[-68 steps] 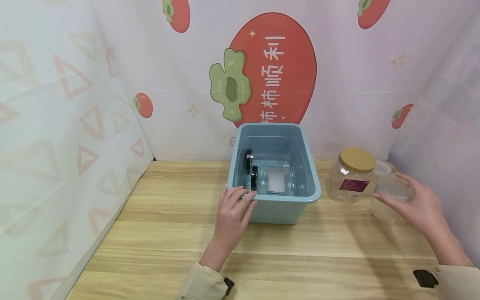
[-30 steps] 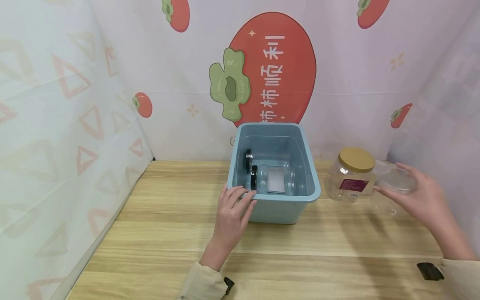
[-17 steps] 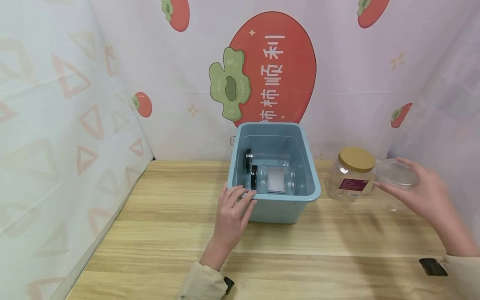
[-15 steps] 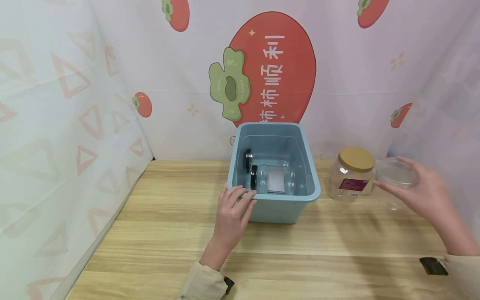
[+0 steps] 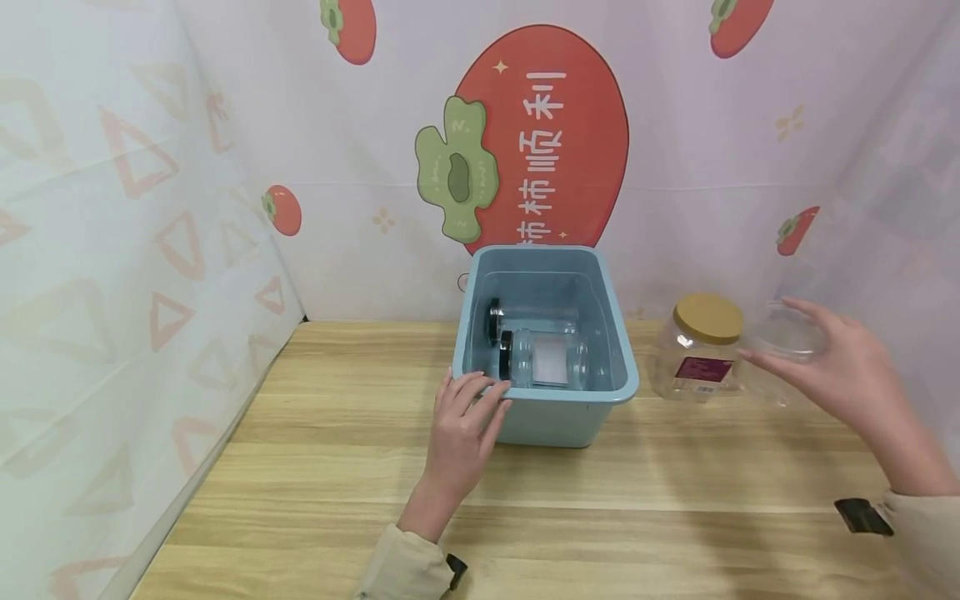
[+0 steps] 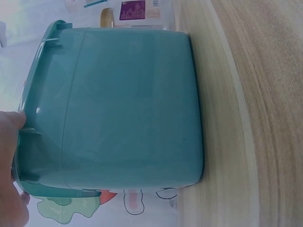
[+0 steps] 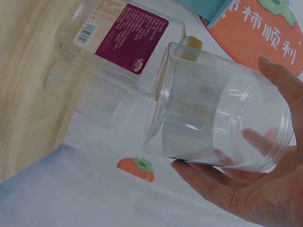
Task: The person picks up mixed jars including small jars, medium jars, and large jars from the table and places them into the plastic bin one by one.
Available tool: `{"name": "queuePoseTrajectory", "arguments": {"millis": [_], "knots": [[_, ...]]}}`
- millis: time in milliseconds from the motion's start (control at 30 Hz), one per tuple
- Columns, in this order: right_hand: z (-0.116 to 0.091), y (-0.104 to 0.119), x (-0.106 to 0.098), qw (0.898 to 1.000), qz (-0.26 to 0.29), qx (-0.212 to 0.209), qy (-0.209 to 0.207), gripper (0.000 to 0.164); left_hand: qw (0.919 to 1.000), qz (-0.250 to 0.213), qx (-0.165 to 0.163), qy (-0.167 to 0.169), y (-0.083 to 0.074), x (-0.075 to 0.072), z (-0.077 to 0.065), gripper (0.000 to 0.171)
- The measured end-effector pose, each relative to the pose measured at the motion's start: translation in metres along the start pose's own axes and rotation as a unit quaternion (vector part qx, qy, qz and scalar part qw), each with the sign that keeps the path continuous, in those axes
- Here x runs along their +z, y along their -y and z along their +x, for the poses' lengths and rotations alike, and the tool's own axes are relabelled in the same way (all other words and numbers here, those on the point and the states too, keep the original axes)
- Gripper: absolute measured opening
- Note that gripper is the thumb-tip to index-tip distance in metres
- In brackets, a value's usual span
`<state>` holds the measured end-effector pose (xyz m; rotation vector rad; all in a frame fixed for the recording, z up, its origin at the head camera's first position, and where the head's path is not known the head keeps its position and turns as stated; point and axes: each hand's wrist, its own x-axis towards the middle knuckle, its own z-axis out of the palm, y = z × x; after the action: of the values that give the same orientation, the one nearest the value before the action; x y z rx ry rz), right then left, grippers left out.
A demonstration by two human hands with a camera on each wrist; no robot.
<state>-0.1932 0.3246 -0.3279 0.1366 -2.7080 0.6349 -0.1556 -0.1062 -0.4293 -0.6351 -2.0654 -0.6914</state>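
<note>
My left hand (image 5: pixel 461 429) grips the near rim of a blue plastic bin (image 5: pixel 558 423), fingers hooked over the edge. Two clear jars with black lids lie on their sides inside, one (image 5: pixel 542 319) at the back and one (image 5: pixel 581 364) with a white label in front. At the right, my right hand (image 5: pixel 851 375) holds a clear, lidless-looking jar (image 7: pixel 194 109), thumb and fingers spread around its wall. In the right wrist view this jar is tilted and up off the table. Left of it stands a clear jar (image 5: pixel 703 369) with a mustard-yellow lid and maroon label.
Another clear container (image 7: pixel 102 101) stands behind the labelled jar, seen in the right wrist view. The wooden table (image 5: pixel 322 467) ends at a printed cloth backdrop (image 5: pixel 390 275), with cloth walls (image 5: pixel 112 333) at both sides.
My right hand has raised the clear jar off the table, moving up and then slightly left toward the yellow-lidded jar. The left hand and the bin have stayed in place.
</note>
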Motion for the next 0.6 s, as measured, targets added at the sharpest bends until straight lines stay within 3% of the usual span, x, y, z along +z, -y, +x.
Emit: {"name": "queuePoseTrajectory", "arguments": {"millis": [267, 600], "knots": [[0.007, 0.011, -0.005, 1.000, -0.004, 0.016, 0.019, 0.095, 1.0000, 0.004, 0.006, 0.000, 0.000, 0.000, 0.000, 0.022], [0.016, 0.028, -0.012, 1.000, 0.004, -0.008, 0.018, 0.093, 1.0000, -0.001, 0.001, 0.003, -0.001, -0.002, 0.000, 0.025]]}}
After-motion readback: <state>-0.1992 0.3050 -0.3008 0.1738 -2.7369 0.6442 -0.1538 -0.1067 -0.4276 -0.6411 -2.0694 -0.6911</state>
